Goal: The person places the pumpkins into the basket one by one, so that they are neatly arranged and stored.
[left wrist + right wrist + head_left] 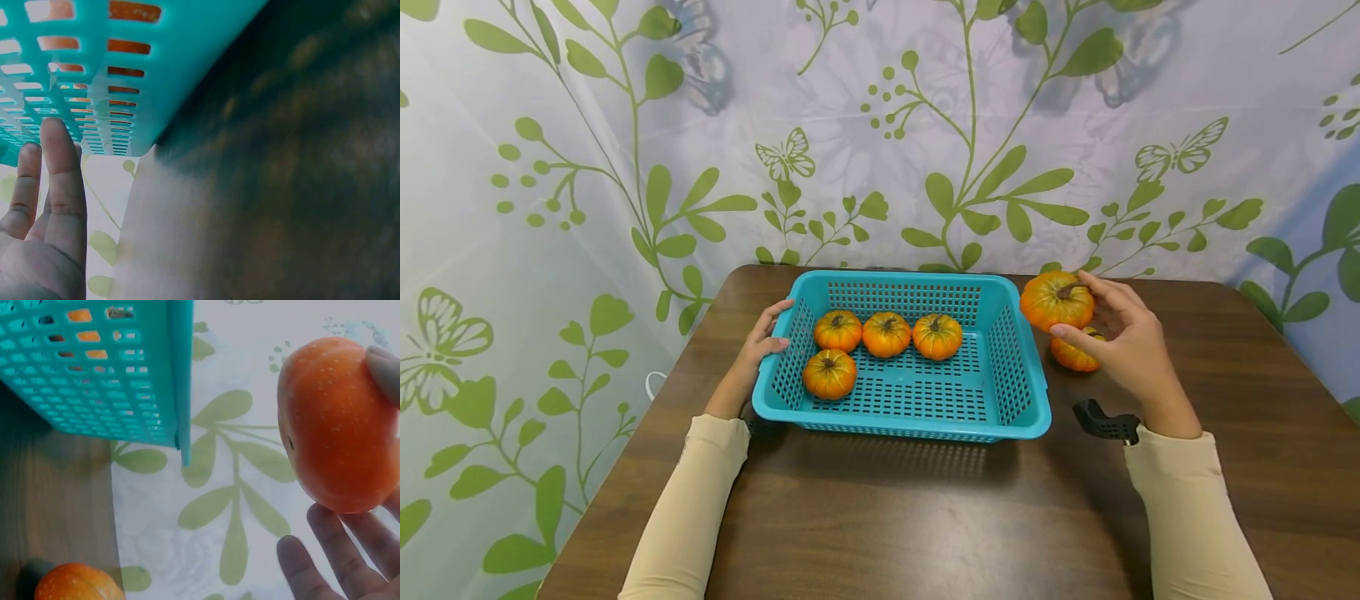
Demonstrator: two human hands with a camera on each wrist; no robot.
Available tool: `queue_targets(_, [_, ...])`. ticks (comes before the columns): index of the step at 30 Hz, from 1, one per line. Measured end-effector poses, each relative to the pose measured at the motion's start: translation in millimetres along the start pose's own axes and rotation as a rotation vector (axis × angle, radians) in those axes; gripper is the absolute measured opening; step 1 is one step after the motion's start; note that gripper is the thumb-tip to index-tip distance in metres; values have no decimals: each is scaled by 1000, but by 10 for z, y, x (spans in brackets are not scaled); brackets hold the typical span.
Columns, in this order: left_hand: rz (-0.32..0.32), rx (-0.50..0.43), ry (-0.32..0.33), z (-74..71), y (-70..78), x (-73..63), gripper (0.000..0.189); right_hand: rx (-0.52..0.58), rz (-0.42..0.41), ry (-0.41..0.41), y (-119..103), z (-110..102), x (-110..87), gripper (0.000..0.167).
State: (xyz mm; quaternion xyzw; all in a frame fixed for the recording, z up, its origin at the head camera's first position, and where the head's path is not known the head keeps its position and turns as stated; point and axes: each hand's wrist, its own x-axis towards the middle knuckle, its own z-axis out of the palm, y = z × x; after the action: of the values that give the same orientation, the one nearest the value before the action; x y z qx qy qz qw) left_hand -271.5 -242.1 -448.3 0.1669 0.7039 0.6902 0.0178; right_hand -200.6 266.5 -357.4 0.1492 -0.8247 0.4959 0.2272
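A turquoise plastic basket (898, 429) with slotted walls rests on the table, several small orange pumpkins inside, one of them a pumpkin (830, 374) near its front left corner. At its left side my left hand (758, 342) holds the rim, thumb over the top; in the left wrist view the fingers (65, 181) reach up along the outer wall. My right hand (1127, 333) grips another pumpkin (1057, 301) between thumb and fingers, raised just off the basket's right rim. Partly hidden below it, one more pumpkin (1073, 354) lies on the table.
The brown wooden table (925, 517) ends at the back against a patterned cloth (880, 167) with green leaves and butterflies. A black device (1105, 421) sits at the right wrist. A white cable (653, 383) loops beside the table's left edge.
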Motion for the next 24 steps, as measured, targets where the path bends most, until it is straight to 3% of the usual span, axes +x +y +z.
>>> queue_targets(8, [-8,3,-2,-3,5,-8,74,-43,-9,-96,-83,10,18,76])
queue_targets(24, [-5,11,-17,5,24,-31,72,-129,-157,-357,-347,45,188,80])
